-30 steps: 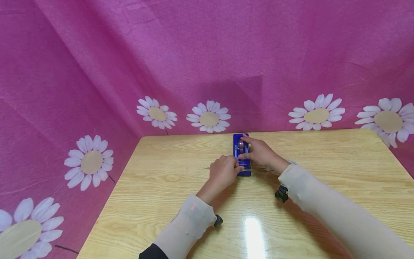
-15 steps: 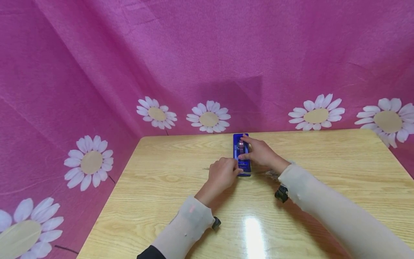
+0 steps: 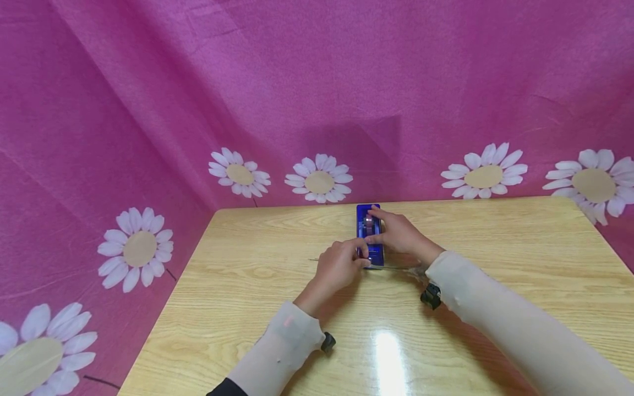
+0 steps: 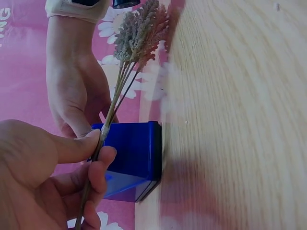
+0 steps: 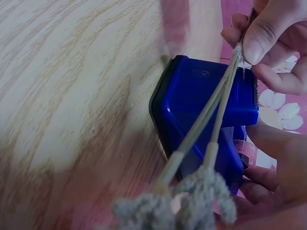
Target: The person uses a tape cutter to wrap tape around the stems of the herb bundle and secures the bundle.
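In the head view my left hand [image 3: 342, 264] pinches the stems of several dried flowers over the near end of a blue tape dispenser [image 3: 364, 211]. The left wrist view shows grey-green flower heads [image 4: 139, 38] at the far end of the stems [image 4: 120, 88], and a band of clear tape [image 4: 104, 132] at my thumb tip. My right hand [image 3: 401, 234] grips the dispenser from its right side, thumb and fingers about the tape roll [image 3: 369, 221]. The toothed cutting edge [image 5: 256, 93] appears in the right wrist view, close to the stems.
A light wooden table [image 3: 247, 308] carries the dispenser near its back edge. Behind it and to the left hangs a pink cloth [image 3: 346, 82] printed with white daisies. Each wrist wears a small black camera [image 3: 431, 297].
My left hand has drawn slightly left and toward me with the stems, and its index finger now stands more apart from the thumb. My right hand and the dispenser have hardly moved.
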Tool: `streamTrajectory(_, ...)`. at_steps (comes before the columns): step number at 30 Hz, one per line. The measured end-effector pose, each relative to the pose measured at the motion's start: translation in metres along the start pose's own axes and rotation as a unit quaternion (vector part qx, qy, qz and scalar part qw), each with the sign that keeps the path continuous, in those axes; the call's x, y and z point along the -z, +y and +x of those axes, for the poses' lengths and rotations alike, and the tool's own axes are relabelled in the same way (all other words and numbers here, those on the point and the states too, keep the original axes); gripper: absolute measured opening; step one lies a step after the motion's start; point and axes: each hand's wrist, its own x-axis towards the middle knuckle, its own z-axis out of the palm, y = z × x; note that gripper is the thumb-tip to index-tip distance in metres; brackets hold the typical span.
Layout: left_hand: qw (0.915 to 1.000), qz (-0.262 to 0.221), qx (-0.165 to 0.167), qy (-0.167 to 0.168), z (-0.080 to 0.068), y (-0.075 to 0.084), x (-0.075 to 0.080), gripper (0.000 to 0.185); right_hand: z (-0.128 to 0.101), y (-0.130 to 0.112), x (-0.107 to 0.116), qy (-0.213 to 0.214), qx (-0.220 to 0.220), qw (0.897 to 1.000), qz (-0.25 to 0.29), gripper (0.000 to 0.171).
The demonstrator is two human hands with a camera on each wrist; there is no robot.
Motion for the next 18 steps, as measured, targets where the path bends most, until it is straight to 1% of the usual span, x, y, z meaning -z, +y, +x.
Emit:
streamTrajectory(3,0.9998,-0.012,-0.014,-0.008,-0.0004,-0.0007,0.0008,0.006,0.0001,-0.0001,-0.0001,0.002,0.000,1.000,-0.002,0.079)
streamTrajectory(7,0.9996,-0.010,-0.021,-0.016,-0.0004,-0.0009,0.0017,0.003,-0.0002,-0.0004,0.0001,-0.001,-0.003,1.000,0.001,0.079)
streamTrajectory(12,0.9993,0.002,-0.014,-0.034,-0.0005,0.0001,0.0032,0.007,-0.0003,-0.0007,0.0006,-0.004,-0.007,1.000,0.005,0.079)
streamTrajectory(18,0.9977,0.012,-0.006,-0.067,-0.0004,0.0002,0.0056,0.014,0.0000,-0.0004,0.0005,-0.002,-0.005,1.000,0.007,0.079)
